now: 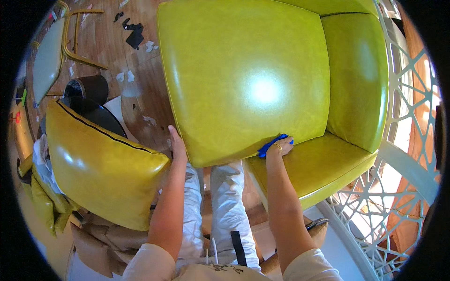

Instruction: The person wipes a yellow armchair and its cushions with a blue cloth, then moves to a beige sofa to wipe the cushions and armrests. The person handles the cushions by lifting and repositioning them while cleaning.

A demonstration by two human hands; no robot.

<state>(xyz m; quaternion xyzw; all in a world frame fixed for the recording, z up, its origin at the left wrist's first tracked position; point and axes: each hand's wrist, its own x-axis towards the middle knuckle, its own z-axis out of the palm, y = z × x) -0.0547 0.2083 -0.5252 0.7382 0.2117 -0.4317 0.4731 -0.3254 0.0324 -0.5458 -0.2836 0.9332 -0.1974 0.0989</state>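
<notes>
A large yellow-green leather-like seat cushion (pixel 225 70) lies in front of me on a matching sofa, whose lower part (pixel 327 168) and backrest (pixel 355 77) show at the right. My right hand (pixel 283 145) holds a blue cloth (pixel 272 144) against the cushion's near edge, close to the sofa's seat. With its palm, my left hand (pixel 178 145) rests against the cushion's near left corner, thumb side up, holding nothing that shows. Just left of that hand stands a second yellow cushion (pixel 109 168) with a dark zip along its edge.
A black bin (pixel 91 87) lies behind the second cushion, and an upturned chair with a metal frame (pixel 75 45) is at the upper left. Paper scraps and black pieces (pixel 135 37) litter the wooden floor (pixel 140 70). A white lattice screen (pixel 404 80) borders the sofa's right side.
</notes>
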